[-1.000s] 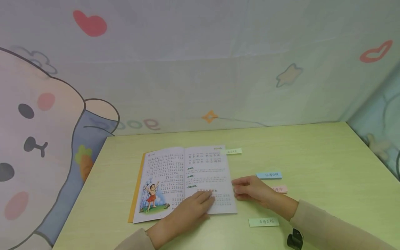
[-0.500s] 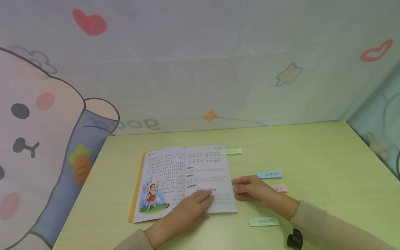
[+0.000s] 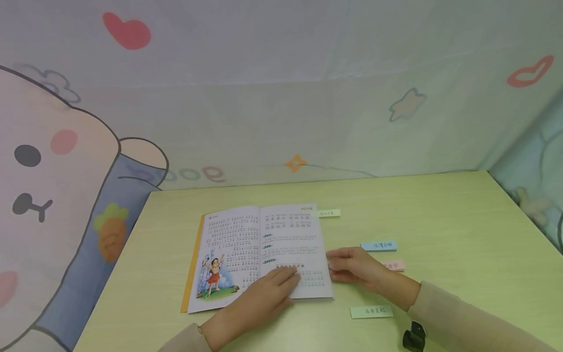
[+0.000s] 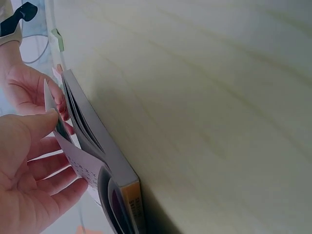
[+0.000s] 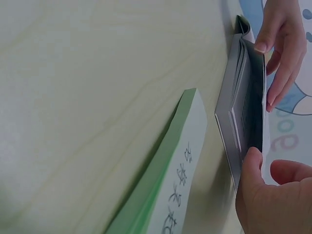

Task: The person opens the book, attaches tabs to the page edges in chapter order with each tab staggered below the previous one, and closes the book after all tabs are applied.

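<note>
An open book (image 3: 290,239) lies on the table, its left page bearing a cartoon child, its right page raised off the stack below in both wrist views. My left hand (image 3: 270,293) lies over the lower part of the right page (image 5: 264,126); its thumb goes under the lower edge and its fingers stay on the printed side. At the outer edge, my right hand (image 3: 358,269) pinches the same page between thumb and fingers. A green sticky-note pad (image 3: 371,312) sits below the right hand, a blue pad (image 3: 378,246) above it. A pink pad (image 3: 396,265) is partly hidden behind it.
A pale green tab (image 3: 329,213) sticks out from the book's upper right edge. The pale table (image 3: 462,220) meets a patterned cloth backdrop (image 3: 264,98) behind. A black strap device (image 3: 415,336) is on the right wrist.
Both hands keep nearly the same place on the page, the left having shifted very slightly. The book and pads stay where they were.
</note>
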`<control>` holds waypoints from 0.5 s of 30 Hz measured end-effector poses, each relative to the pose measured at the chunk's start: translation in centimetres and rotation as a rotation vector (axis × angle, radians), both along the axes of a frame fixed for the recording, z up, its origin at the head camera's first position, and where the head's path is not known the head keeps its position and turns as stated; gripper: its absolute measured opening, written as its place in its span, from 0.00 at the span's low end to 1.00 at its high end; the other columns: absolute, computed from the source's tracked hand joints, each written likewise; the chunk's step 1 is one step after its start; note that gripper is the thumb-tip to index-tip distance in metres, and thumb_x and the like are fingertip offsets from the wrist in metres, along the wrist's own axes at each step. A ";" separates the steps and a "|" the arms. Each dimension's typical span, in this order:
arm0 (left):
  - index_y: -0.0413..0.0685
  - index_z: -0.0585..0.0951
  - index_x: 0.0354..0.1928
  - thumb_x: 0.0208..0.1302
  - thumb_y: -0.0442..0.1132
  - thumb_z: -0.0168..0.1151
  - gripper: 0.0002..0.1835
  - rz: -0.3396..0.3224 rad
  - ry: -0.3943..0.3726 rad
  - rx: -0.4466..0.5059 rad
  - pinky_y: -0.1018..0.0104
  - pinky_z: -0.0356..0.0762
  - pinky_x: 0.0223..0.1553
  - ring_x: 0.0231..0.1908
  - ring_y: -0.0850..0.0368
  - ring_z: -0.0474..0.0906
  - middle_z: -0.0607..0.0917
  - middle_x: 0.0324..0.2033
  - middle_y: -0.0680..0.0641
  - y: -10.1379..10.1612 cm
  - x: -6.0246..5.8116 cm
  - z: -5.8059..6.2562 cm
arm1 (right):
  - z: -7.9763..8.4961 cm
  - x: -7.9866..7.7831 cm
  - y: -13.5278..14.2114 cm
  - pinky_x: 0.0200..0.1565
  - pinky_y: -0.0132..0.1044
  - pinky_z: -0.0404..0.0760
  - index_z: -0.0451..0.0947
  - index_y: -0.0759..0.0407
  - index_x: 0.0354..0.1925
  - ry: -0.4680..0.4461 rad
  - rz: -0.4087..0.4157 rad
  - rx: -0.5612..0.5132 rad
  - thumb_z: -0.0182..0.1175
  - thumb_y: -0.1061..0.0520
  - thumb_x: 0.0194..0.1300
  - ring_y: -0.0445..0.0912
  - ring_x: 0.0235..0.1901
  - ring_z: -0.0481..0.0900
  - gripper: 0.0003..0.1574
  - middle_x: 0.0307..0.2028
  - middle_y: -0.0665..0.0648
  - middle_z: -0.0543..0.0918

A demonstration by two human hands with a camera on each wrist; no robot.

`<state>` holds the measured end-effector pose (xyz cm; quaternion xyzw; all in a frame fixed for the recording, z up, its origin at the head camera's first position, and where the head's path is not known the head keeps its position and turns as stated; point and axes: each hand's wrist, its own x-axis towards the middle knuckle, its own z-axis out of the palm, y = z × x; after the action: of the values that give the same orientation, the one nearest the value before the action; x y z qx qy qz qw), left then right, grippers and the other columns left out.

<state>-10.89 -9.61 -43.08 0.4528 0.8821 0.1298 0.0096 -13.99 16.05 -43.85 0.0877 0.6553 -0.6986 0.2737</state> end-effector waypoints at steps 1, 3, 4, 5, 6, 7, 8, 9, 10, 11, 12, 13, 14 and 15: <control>0.37 0.70 0.62 0.65 0.42 0.57 0.26 0.000 0.000 0.001 0.58 0.61 0.63 0.62 0.47 0.65 0.70 0.61 0.40 0.0 0.0 0.0 | 0.0 0.0 0.0 0.41 0.36 0.81 0.61 0.79 0.61 -0.001 -0.002 -0.006 0.55 0.69 0.62 0.42 0.32 0.78 0.31 0.41 0.62 0.79; 0.37 0.70 0.62 0.65 0.42 0.56 0.26 0.000 0.002 0.002 0.57 0.61 0.63 0.62 0.47 0.65 0.70 0.61 0.40 0.0 0.0 0.0 | 0.0 0.0 -0.1 0.41 0.35 0.81 0.60 0.79 0.61 -0.005 -0.008 -0.017 0.55 0.69 0.62 0.42 0.32 0.78 0.31 0.41 0.62 0.79; 0.38 0.70 0.62 0.65 0.42 0.56 0.26 0.001 0.001 0.001 0.58 0.61 0.63 0.62 0.47 0.65 0.70 0.62 0.40 0.0 0.0 0.0 | 0.0 0.0 -0.1 0.41 0.35 0.81 0.60 0.79 0.61 -0.006 -0.009 -0.020 0.55 0.68 0.62 0.42 0.32 0.78 0.31 0.42 0.62 0.79; 0.38 0.69 0.62 0.66 0.42 0.56 0.26 0.002 0.001 0.001 0.58 0.61 0.63 0.62 0.47 0.65 0.70 0.62 0.40 0.0 0.0 0.0 | 0.1 0.0 -0.2 0.41 0.35 0.81 0.60 0.79 0.61 -0.007 -0.010 -0.023 0.55 0.68 0.62 0.42 0.32 0.78 0.31 0.42 0.62 0.79; 0.38 0.69 0.62 0.66 0.42 0.56 0.26 0.003 0.001 -0.001 0.57 0.61 0.63 0.62 0.47 0.65 0.70 0.62 0.40 -0.1 0.0 -0.1 | 0.1 0.0 -0.2 0.41 0.35 0.81 0.60 0.79 0.61 -0.007 -0.011 -0.023 0.55 0.68 0.63 0.42 0.32 0.78 0.31 0.42 0.62 0.79; 0.38 0.69 0.62 0.66 0.42 0.56 0.26 0.003 -0.002 -0.003 0.57 0.60 0.63 0.63 0.47 0.65 0.70 0.62 0.40 -0.1 0.0 -0.1 | 0.1 0.0 -0.2 0.41 0.35 0.81 0.60 0.78 0.61 -0.008 -0.013 -0.026 0.55 0.68 0.62 0.43 0.32 0.78 0.31 0.42 0.62 0.79; 0.38 0.69 0.63 0.66 0.42 0.56 0.26 0.004 -0.003 -0.004 0.57 0.60 0.63 0.63 0.47 0.64 0.69 0.62 0.40 -0.1 0.0 -0.1 | 0.1 0.0 -0.3 0.41 0.35 0.81 0.60 0.78 0.61 -0.008 -0.015 -0.027 0.54 0.68 0.62 0.43 0.32 0.78 0.31 0.42 0.62 0.79; 0.38 0.69 0.63 0.66 0.42 0.56 0.26 0.004 -0.005 -0.004 0.57 0.60 0.63 0.63 0.47 0.64 0.69 0.62 0.40 -0.1 0.0 -0.1 | 0.2 0.0 -0.3 0.40 0.35 0.81 0.60 0.78 0.61 -0.009 -0.016 -0.029 0.54 0.69 0.62 0.43 0.33 0.78 0.31 0.42 0.62 0.79; 0.38 0.69 0.63 0.66 0.42 0.56 0.26 0.003 -0.007 -0.001 0.57 0.60 0.63 0.63 0.47 0.64 0.69 0.62 0.40 -0.1 0.0 -0.2 | 0.2 0.0 -0.3 0.40 0.35 0.81 0.60 0.78 0.61 -0.008 -0.015 -0.030 0.54 0.69 0.62 0.43 0.33 0.78 0.31 0.42 0.62 0.79; 0.38 0.69 0.63 0.66 0.42 0.56 0.26 0.002 -0.008 0.001 0.57 0.60 0.63 0.63 0.47 0.64 0.69 0.62 0.40 -0.1 0.0 -0.2 | 0.2 0.0 -0.4 0.40 0.35 0.81 0.59 0.78 0.61 -0.009 -0.015 -0.032 0.54 0.69 0.62 0.43 0.33 0.79 0.31 0.43 0.63 0.79; 0.38 0.69 0.63 0.66 0.42 0.55 0.26 0.000 -0.006 0.003 0.57 0.60 0.63 0.63 0.47 0.64 0.69 0.63 0.40 -0.1 0.0 -0.3 | 0.2 0.0 -0.4 0.40 0.35 0.81 0.59 0.78 0.62 -0.010 -0.014 -0.036 0.54 0.69 0.62 0.44 0.34 0.79 0.31 0.43 0.63 0.79; 0.38 0.69 0.63 0.66 0.42 0.55 0.26 -0.002 -0.006 0.006 0.57 0.60 0.64 0.63 0.47 0.64 0.69 0.63 0.40 -0.1 0.0 -0.3 | 0.2 0.0 -0.4 0.40 0.35 0.81 0.59 0.78 0.62 -0.011 -0.014 -0.039 0.54 0.69 0.62 0.44 0.34 0.79 0.31 0.43 0.63 0.79; 0.38 0.69 0.63 0.66 0.42 0.56 0.26 -0.004 -0.002 0.009 0.57 0.60 0.64 0.63 0.47 0.64 0.69 0.63 0.40 -0.1 0.0 -0.3 | 0.2 0.0 -0.4 0.40 0.35 0.81 0.59 0.78 0.62 -0.010 -0.013 -0.038 0.54 0.69 0.62 0.45 0.35 0.79 0.31 0.44 0.63 0.79; 0.38 0.69 0.63 0.66 0.42 0.56 0.26 -0.005 0.000 0.011 0.57 0.60 0.64 0.63 0.47 0.64 0.69 0.62 0.40 -0.1 0.0 -0.3 | 0.2 0.0 -0.4 0.40 0.35 0.81 0.59 0.77 0.62 -0.011 -0.012 -0.040 0.54 0.69 0.62 0.45 0.35 0.79 0.32 0.44 0.63 0.79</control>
<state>-10.93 -9.76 -43.42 0.4548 0.8803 0.1345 0.0075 -13.97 15.62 -43.66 0.0900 0.6392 -0.7125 0.2750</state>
